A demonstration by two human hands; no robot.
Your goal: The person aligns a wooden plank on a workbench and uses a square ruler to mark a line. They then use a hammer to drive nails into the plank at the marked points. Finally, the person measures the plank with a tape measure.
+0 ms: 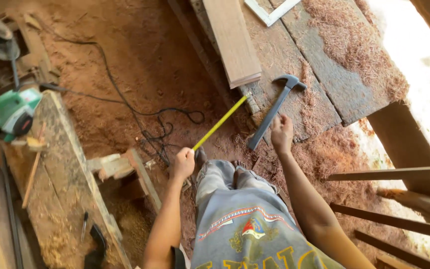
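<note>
The left hand (183,163) is closed around a yellow tape measure (221,121), whose blade reaches to a plank (232,40). The right hand (281,134) grips a hammer (273,110) with its fingers shut on the handle.

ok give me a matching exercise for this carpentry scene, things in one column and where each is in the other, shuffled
Things:
1. dark claw hammer
2. yellow tape measure blade
3. green power tool
4. stack of wooden boards

Places:
a. on the workbench at far left
b. held in the right hand
c. stretched from the left hand
d. lying on the platform at top

Pairs: 1-b, 2-c, 3-a, 4-d
</note>
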